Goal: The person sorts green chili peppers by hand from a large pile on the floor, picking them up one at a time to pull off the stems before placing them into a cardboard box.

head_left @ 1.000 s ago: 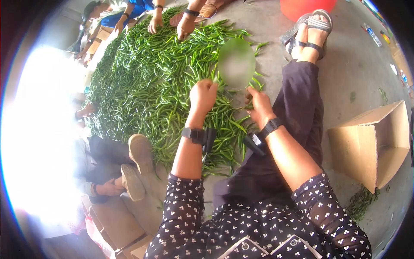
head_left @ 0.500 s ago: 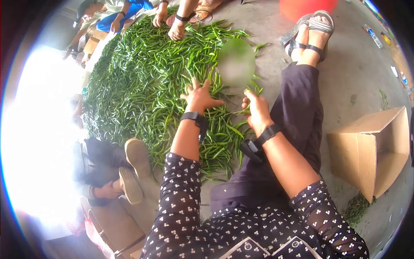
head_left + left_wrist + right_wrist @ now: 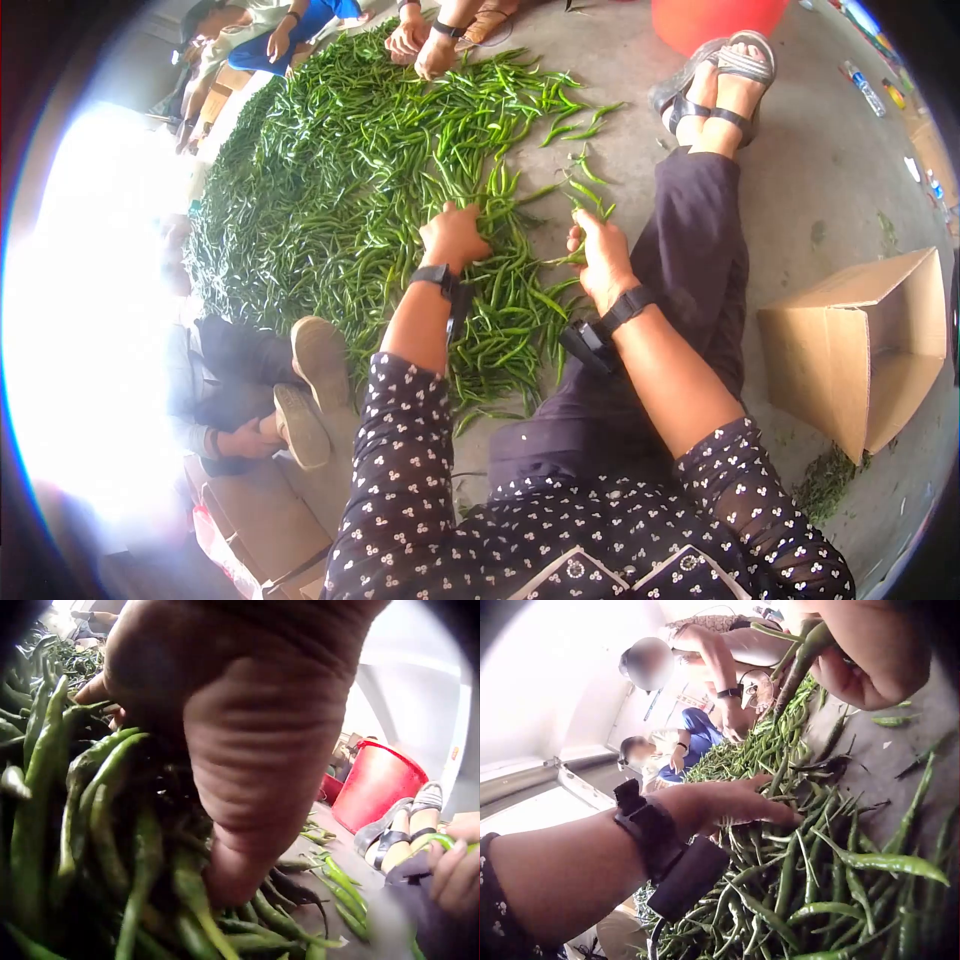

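Green chillies (image 3: 380, 200) spread in wide pile on floor (image 3: 800, 190); outstretched legs (image 3: 690, 250) in sandals (image 3: 715, 85) lie between pile and open cardboard box (image 3: 815, 350)
Red bucket (image 3: 715, 20) just beyond sandals, inside out of view; 2nd cardboard box (image 3: 270, 500) lower left, contents hidden
Another person's shoes (image 3: 320, 365) near pile's left side; 2 other hands (image 3: 436, 57) at far edge
Left hand (image 3: 455, 240): fingers apart, tips sunk in pile; right hand (image 3: 605, 258): fingers clamped on few chillies (image 3: 802, 667)
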Tool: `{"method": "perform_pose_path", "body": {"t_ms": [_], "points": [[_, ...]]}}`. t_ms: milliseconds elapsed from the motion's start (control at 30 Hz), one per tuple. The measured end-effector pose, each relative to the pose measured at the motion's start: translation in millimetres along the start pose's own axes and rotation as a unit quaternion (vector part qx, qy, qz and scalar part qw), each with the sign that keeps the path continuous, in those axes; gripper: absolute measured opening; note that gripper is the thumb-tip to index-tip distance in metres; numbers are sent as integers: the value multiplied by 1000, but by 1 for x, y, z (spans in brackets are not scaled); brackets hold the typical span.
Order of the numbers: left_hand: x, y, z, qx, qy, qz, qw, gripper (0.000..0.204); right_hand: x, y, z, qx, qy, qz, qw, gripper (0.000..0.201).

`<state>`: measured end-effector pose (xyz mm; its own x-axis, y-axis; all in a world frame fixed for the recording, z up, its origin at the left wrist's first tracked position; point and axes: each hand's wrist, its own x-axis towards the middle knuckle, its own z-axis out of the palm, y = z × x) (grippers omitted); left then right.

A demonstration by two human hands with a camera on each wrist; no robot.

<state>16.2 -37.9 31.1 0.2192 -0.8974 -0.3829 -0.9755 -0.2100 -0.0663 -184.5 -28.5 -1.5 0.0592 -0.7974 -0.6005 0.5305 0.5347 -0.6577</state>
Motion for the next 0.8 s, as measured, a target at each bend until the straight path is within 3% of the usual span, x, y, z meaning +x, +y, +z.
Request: {"method": "perform_pose_path", "body": {"t_ms": [67, 133, 267, 333, 400, 500, 567, 633, 667, 733, 800], "points": [[-16, -5, 1, 23, 28, 12, 999, 65, -3, -4, 2, -3, 4, 3, 1000, 15], [-34, -18, -7, -20, 105, -12, 994, 53, -10, -7, 2, -5, 5, 23, 1000, 14], [-52, -65, -34, -19, 169, -120, 978, 54, -4, 2, 1, -10, -18, 7, 1000, 14], [-52, -76, -44, 1, 156, -203, 967, 59, -5, 2, 4, -13, -17, 12, 1000, 14], [-50, -71, -45, 76, 233, -219, 945, 59, -4, 2, 5, -7, -15, 12, 1000, 14], [-30, -38, -48, 70, 236, -102, 964, 51, -6, 0, 6, 2, -4, 20, 1000, 15], [0, -16, -21, -67, 294, 95, 949, 35, -4, 1, 4, 3, 5, 25, 1000, 16], [16, 27, -12, -66, 230, 170, 956, 30, 4, 7, -1, -6, -10, -4, 1000, 16], [24, 43, -5, -16, 222, 192, 956, 25, 3, 5, -1, -9, -7, -6, 1000, 16], [45, 62, 12, -34, 221, 205, 953, 20, -4, 0, 4, 33, 9, 8, 999, 20], [56, 72, 25, -30, 149, 129, 980, 15, -4, -2, 4, 32, 12, 19, 999, 19]]}}
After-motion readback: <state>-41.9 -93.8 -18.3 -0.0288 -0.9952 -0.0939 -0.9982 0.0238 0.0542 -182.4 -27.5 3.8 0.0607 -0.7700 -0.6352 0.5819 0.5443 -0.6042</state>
